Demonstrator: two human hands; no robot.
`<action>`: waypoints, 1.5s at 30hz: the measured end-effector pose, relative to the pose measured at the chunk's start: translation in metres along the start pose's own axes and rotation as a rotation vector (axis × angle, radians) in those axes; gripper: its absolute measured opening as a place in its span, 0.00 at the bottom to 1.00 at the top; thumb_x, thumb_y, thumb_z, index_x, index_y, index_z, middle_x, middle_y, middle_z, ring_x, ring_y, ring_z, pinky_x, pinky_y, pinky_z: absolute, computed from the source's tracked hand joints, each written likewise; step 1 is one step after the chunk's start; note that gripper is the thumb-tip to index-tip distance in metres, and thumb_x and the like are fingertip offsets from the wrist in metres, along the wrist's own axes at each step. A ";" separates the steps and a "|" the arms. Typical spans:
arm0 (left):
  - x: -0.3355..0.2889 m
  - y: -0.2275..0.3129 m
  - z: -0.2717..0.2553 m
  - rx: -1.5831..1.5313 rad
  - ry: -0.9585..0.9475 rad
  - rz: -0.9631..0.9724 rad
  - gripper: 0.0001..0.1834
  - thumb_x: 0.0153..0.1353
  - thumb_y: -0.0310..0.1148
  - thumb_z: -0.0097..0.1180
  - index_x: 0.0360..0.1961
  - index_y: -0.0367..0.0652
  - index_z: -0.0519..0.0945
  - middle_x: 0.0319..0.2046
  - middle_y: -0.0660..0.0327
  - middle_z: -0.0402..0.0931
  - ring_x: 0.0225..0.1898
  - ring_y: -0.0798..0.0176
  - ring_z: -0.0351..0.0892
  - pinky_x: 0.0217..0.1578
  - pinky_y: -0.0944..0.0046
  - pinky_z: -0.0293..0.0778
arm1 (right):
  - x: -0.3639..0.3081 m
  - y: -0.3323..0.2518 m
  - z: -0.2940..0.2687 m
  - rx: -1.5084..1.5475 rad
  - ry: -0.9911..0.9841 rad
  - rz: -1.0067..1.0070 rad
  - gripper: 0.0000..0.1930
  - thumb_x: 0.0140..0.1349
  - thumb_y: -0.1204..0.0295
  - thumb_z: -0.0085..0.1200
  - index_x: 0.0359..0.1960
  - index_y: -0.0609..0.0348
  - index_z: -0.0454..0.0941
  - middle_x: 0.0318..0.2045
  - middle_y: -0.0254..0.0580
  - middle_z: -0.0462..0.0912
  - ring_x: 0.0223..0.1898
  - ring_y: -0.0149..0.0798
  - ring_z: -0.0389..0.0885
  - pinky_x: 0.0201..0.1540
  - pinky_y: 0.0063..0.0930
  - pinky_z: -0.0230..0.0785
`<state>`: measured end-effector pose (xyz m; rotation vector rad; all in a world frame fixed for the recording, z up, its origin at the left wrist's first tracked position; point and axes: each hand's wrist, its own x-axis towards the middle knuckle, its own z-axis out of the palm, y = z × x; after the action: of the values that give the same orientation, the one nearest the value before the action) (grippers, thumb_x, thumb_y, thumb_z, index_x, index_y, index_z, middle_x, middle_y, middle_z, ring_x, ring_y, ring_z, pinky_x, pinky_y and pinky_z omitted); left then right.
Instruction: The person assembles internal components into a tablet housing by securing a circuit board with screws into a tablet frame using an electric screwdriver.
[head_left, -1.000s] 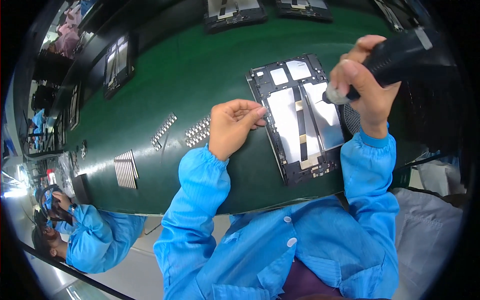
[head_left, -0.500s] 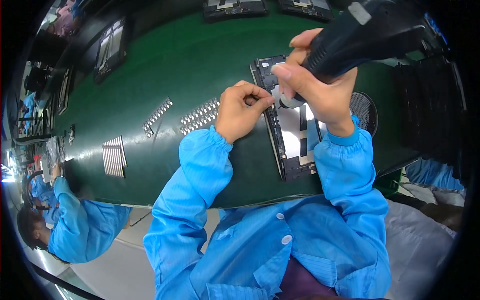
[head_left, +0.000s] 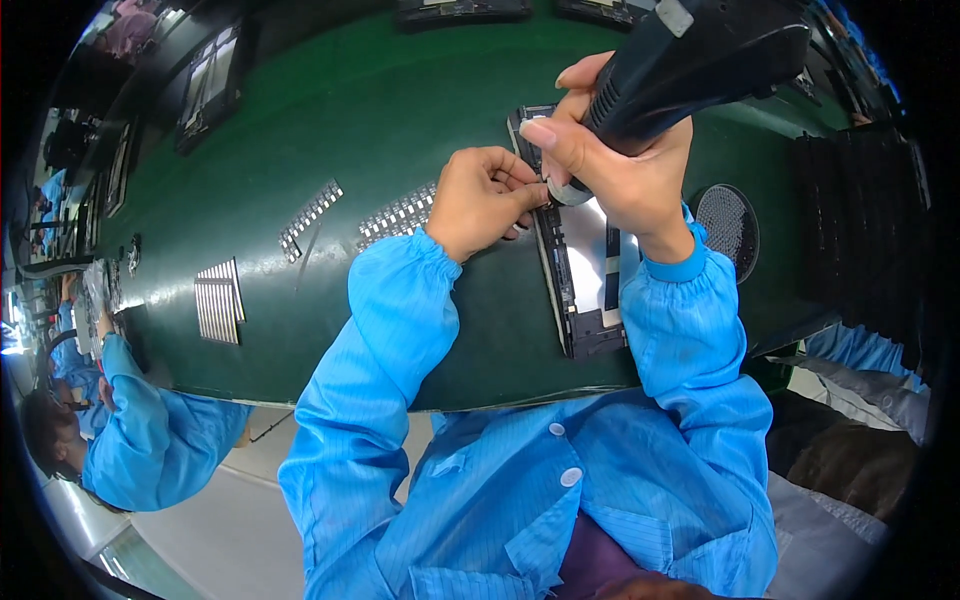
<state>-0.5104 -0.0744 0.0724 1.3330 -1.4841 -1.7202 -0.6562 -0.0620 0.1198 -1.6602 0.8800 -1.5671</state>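
Black electric screwdriver point(head_left: 690, 60) slants from upper right down to its tip at the open device frame point(head_left: 585, 290) on the green surface point(head_left: 300, 130); right hand point(head_left: 620, 170) wrapped around it; left hand point(head_left: 485, 200) curled, fingertips pinched beside the tip.

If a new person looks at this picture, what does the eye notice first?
First comes the big black electric screwdriver gripped in the right hand at top centre. Under it lies an opened flat device on the green table, with the left hand pinching at its edge.
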 end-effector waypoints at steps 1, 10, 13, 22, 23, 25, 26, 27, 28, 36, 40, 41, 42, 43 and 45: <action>0.000 0.000 0.000 0.005 -0.013 -0.022 0.07 0.50 0.25 0.62 0.27 0.33 0.76 0.21 0.60 0.77 0.20 0.71 0.77 0.16 0.73 0.73 | 0.000 0.000 0.000 -0.002 0.000 0.002 0.17 0.50 0.81 0.62 0.41 0.66 0.69 0.18 0.38 0.77 0.18 0.26 0.75 0.20 0.18 0.68; 0.000 -0.004 -0.005 -0.012 -0.003 0.003 0.06 0.50 0.25 0.61 0.27 0.33 0.77 0.21 0.58 0.77 0.19 0.69 0.77 0.17 0.72 0.74 | 0.001 0.001 0.007 -0.004 -0.008 -0.009 0.16 0.50 0.83 0.61 0.40 0.65 0.69 0.18 0.37 0.76 0.18 0.26 0.74 0.20 0.18 0.67; -0.003 -0.007 -0.003 -0.017 0.036 0.052 0.06 0.50 0.25 0.60 0.27 0.31 0.77 0.20 0.57 0.78 0.20 0.68 0.78 0.18 0.70 0.74 | -0.003 -0.007 0.013 0.008 -0.045 0.052 0.17 0.49 0.87 0.59 0.39 0.64 0.67 0.19 0.37 0.74 0.18 0.26 0.73 0.20 0.19 0.66; -0.072 -0.022 -0.085 0.792 0.505 0.243 0.18 0.44 0.33 0.66 0.36 0.38 0.79 0.34 0.52 0.74 0.38 0.49 0.75 0.38 0.57 0.71 | -0.012 -0.010 0.016 0.048 0.001 0.110 0.18 0.49 0.86 0.60 0.39 0.61 0.66 0.19 0.37 0.73 0.19 0.26 0.72 0.21 0.19 0.66; -0.081 -0.020 -0.098 0.874 0.523 0.167 0.17 0.43 0.34 0.67 0.34 0.38 0.79 0.33 0.54 0.74 0.37 0.50 0.75 0.37 0.58 0.71 | -0.010 -0.009 0.020 0.040 0.020 0.090 0.18 0.49 0.86 0.60 0.39 0.61 0.66 0.19 0.37 0.73 0.19 0.26 0.72 0.21 0.19 0.66; -0.086 -0.024 -0.112 0.838 0.496 0.059 0.18 0.40 0.35 0.69 0.32 0.38 0.79 0.32 0.56 0.74 0.31 0.54 0.74 0.33 0.58 0.70 | -0.010 -0.009 0.020 0.110 -0.011 0.125 0.19 0.48 0.87 0.59 0.39 0.61 0.66 0.19 0.36 0.73 0.18 0.26 0.72 0.22 0.19 0.67; -0.085 -0.022 -0.111 0.852 0.482 0.044 0.18 0.40 0.33 0.70 0.31 0.37 0.78 0.30 0.57 0.75 0.29 0.58 0.74 0.31 0.61 0.71 | -0.007 -0.015 0.014 0.105 0.020 0.121 0.18 0.48 0.87 0.58 0.40 0.61 0.66 0.19 0.36 0.73 0.18 0.27 0.72 0.22 0.20 0.67; -0.082 -0.018 -0.109 0.866 0.466 0.028 0.17 0.39 0.32 0.71 0.30 0.36 0.78 0.29 0.57 0.75 0.27 0.62 0.74 0.29 0.64 0.71 | -0.006 -0.021 0.003 0.093 0.040 0.108 0.18 0.48 0.87 0.58 0.40 0.61 0.66 0.19 0.36 0.73 0.18 0.27 0.72 0.22 0.20 0.67; -0.080 -0.020 -0.112 0.877 0.460 0.046 0.17 0.39 0.32 0.71 0.30 0.36 0.78 0.29 0.57 0.75 0.27 0.62 0.74 0.29 0.64 0.71 | -0.006 -0.027 -0.010 0.059 0.074 0.058 0.18 0.49 0.86 0.57 0.40 0.61 0.65 0.18 0.37 0.73 0.18 0.28 0.73 0.22 0.20 0.67; -0.068 -0.019 -0.123 0.334 0.250 0.027 0.11 0.45 0.22 0.66 0.31 0.33 0.80 0.24 0.61 0.78 0.26 0.72 0.75 0.29 0.72 0.72 | -0.030 -0.060 -0.130 -0.080 0.243 -0.062 0.15 0.50 0.71 0.63 0.38 0.61 0.75 0.15 0.34 0.75 0.16 0.28 0.75 0.20 0.15 0.66; -0.067 -0.025 -0.112 0.603 0.356 0.114 0.10 0.44 0.22 0.66 0.29 0.33 0.80 0.25 0.59 0.79 0.26 0.70 0.76 0.29 0.70 0.72 | -0.050 -0.049 -0.167 -0.177 0.413 -0.091 0.22 0.52 0.78 0.58 0.48 0.69 0.64 0.19 0.37 0.72 0.16 0.30 0.71 0.21 0.26 0.67; -0.072 -0.019 -0.104 0.790 0.378 0.229 0.09 0.44 0.21 0.66 0.28 0.33 0.79 0.25 0.57 0.79 0.26 0.68 0.76 0.28 0.70 0.72 | -0.057 -0.044 -0.175 -0.264 0.444 -0.070 0.19 0.51 0.79 0.57 0.45 0.68 0.65 0.19 0.38 0.73 0.16 0.30 0.72 0.21 0.26 0.67; -0.074 -0.015 -0.096 0.974 0.402 0.349 0.08 0.45 0.21 0.65 0.27 0.34 0.79 0.26 0.56 0.79 0.25 0.66 0.77 0.27 0.69 0.71 | -0.062 -0.039 -0.181 -0.349 0.471 -0.048 0.16 0.51 0.81 0.57 0.41 0.67 0.67 0.19 0.39 0.74 0.16 0.31 0.72 0.20 0.26 0.68; -0.073 -0.017 -0.089 0.977 0.393 0.356 0.08 0.45 0.21 0.65 0.27 0.34 0.79 0.26 0.56 0.79 0.25 0.66 0.77 0.27 0.69 0.71 | -0.067 -0.035 -0.184 -0.355 0.481 -0.048 0.16 0.51 0.81 0.57 0.41 0.67 0.67 0.19 0.39 0.74 0.16 0.31 0.72 0.20 0.26 0.68; -0.069 -0.020 -0.073 0.977 0.487 0.664 0.07 0.45 0.20 0.64 0.25 0.35 0.77 0.27 0.54 0.79 0.25 0.62 0.77 0.25 0.68 0.71 | -0.069 -0.027 -0.187 -0.276 0.587 -0.010 0.12 0.48 0.70 0.65 0.32 0.58 0.76 0.16 0.35 0.77 0.17 0.30 0.77 0.24 0.22 0.70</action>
<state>-0.4135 -0.0425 0.0836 1.2817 -2.1808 -0.1854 -0.8458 0.0057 0.1131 -1.3872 1.4403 -2.0577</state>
